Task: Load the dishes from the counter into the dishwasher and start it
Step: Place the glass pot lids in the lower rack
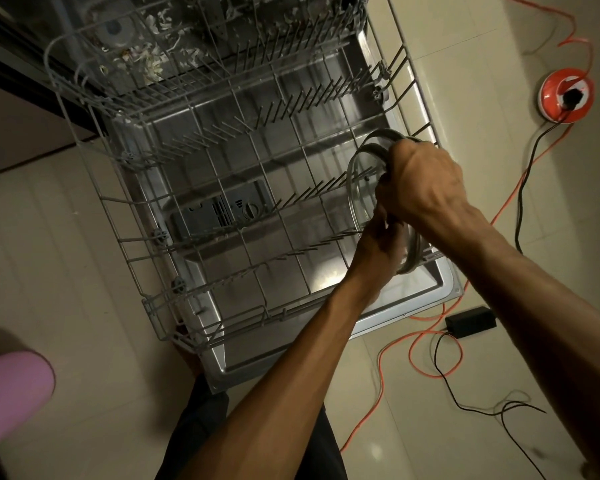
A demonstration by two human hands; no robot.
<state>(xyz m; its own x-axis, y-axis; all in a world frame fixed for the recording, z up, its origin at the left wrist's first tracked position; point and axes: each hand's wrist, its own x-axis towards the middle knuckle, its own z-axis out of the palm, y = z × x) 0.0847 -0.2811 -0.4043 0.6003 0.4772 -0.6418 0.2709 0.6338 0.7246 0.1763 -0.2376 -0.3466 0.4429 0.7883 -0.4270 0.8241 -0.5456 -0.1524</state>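
Note:
The dishwasher's lower rack (146,306) is pulled out over the open steel door (413,299), with nothing else on its tines. At the rack's right side stand two round glass lids with metal rims (361,188), upright on edge among the tines. My right hand (420,181) grips their upper rims from above. My left hand (378,244) pinches the lower rim of the nearer lid. The hands hide much of the lids.
The upper rack (194,81) sits above at the back, with white debris beneath it. On the tiled floor to the right lie an orange cable (426,341), black wires, a black adapter box (470,321) and a red cable reel (565,95). A pink object (11,393) is at bottom left.

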